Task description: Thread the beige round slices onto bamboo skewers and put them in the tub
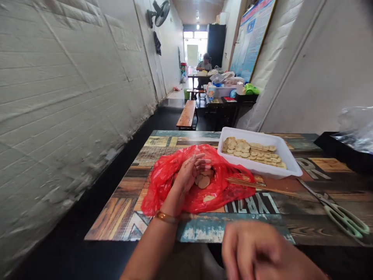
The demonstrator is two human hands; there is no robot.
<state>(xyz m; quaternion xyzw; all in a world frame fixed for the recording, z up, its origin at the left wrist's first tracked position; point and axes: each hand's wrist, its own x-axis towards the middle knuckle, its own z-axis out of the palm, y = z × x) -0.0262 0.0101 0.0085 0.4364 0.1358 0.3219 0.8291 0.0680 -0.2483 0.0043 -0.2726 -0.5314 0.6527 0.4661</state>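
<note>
My left hand (190,171) is over an opened red plastic bag (163,182), its fingers stretched out and slightly apart, palm turned to the right. Beside the palm, pale round food slices (204,182) lie in the bag; a single slice (209,198) is nearer the front on the red plastic. Closer to me, past the table's front edge, my right hand (250,249) is blurred with bent fingers, and whether it holds anything cannot be seen. Thin wooden skewers (271,189) rest partly on the bag's right side.
A white plastic tray (259,169) holds rows of overlapping slices (250,153) behind the skewers. Scissors (340,214) with pale green handles lie at the right. A black container (346,153) with clear plastic stands far right. Beyond are a wooden bench (187,114) and a seated person (205,64).
</note>
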